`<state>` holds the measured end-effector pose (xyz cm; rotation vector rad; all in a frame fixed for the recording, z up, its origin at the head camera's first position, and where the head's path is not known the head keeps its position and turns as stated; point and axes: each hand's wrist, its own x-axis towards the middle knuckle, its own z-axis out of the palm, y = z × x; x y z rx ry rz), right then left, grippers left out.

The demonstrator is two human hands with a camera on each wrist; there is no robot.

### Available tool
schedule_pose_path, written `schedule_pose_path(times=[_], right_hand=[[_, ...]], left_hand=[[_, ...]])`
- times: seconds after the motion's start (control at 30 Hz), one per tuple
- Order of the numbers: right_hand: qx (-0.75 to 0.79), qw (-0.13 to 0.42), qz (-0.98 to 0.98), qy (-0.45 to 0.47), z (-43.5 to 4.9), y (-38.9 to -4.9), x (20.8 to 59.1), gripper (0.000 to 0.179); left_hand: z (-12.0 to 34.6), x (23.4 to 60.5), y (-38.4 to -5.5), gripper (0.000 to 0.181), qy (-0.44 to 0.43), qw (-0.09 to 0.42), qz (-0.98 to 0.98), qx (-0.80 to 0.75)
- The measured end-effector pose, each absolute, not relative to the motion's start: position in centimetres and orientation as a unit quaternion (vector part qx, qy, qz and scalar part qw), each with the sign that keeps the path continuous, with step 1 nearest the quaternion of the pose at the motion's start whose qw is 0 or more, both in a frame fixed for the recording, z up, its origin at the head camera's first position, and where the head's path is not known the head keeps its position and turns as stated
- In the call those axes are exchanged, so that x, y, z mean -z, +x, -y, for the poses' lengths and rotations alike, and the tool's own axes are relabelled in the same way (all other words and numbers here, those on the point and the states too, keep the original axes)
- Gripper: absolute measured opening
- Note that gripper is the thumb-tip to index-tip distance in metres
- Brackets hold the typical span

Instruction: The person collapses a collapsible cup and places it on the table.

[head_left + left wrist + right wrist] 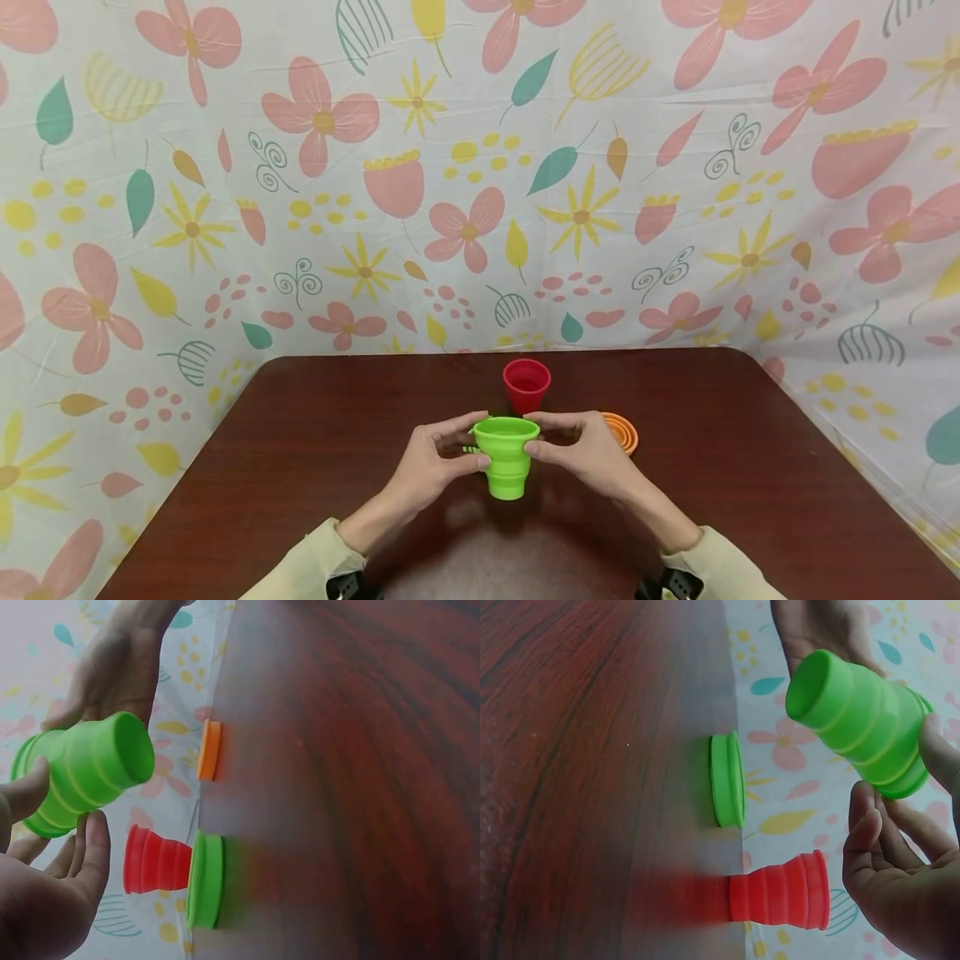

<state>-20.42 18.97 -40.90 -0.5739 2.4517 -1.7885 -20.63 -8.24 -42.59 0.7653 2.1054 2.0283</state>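
A green collapsible cup, drawn out to its full ringed height, is held upright above the table between both hands. My left hand pinches its rim from the left, thumb on the near side and fingers at the back. From the right, my right hand grips the rim the same way. Both wrist views show the cup's base hanging free over the table. Beyond the hands a red collapsible cup stands extended, its lower end hidden behind the green one.
A flat orange collapsed cup lies beside the right hand, partly covered by it. Another flat green one sits on the table, mostly hidden behind my left hand in the head view. The dark wooden table ends at a flowered cloth.
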Motion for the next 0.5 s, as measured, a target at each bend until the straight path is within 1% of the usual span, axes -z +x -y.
schedule_pose_path(times=[0.13,0.4,0.5], right_hand=[[0.584,0.036,-0.793,-0.168,-19.07,-20.32,41.02,0.042],[0.588,0.032,-0.793,-0.159,-18.95,-20.23,41.38,0.038],[0.592,0.042,-0.791,-0.153,-18.93,-20.14,41.33,0.038]], left_hand=[[8.15,42.87,-20.62,0.051,0.251,0.058,-0.699,-0.667],[7.93,43.29,-20.86,0.046,0.253,0.063,-0.679,-0.686],[7.87,43.42,-20.87,0.044,0.257,0.06,-0.677,-0.687]])
